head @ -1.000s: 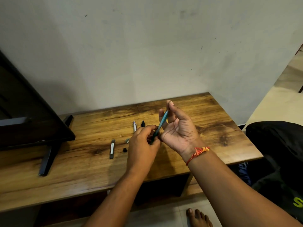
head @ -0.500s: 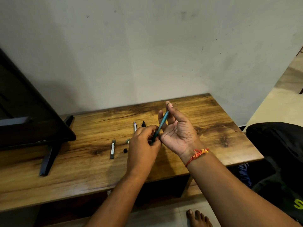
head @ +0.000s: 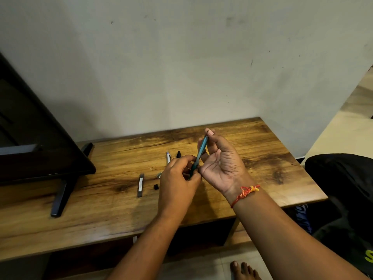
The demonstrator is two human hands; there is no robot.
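A slim teal pen barrel (head: 200, 152) is held up at a slant above the wooden table (head: 262, 158). My right hand (head: 222, 166), palm towards me and with a red thread on the wrist, holds its upper end between thumb and fingers. My left hand (head: 178, 178) pinches the barrel's lower end, which its fingers hide. On the table behind the hands lie a white pen part (head: 168, 157), a black cone-shaped tip (head: 178, 154), a dark flat clip piece (head: 140, 184), a tiny black cap (head: 155, 186) and a small grey piece (head: 159, 175).
A black TV (head: 30, 142) on splayed legs (head: 60, 199) takes up the table's left end. The wall (head: 181, 67) runs close behind the table. A black bag (head: 343, 188) sits on the floor at the right, and my bare toes (head: 242, 269) show below.
Both hands and the teal barrel have stayed almost in place; the fingers shift only slightly around it.
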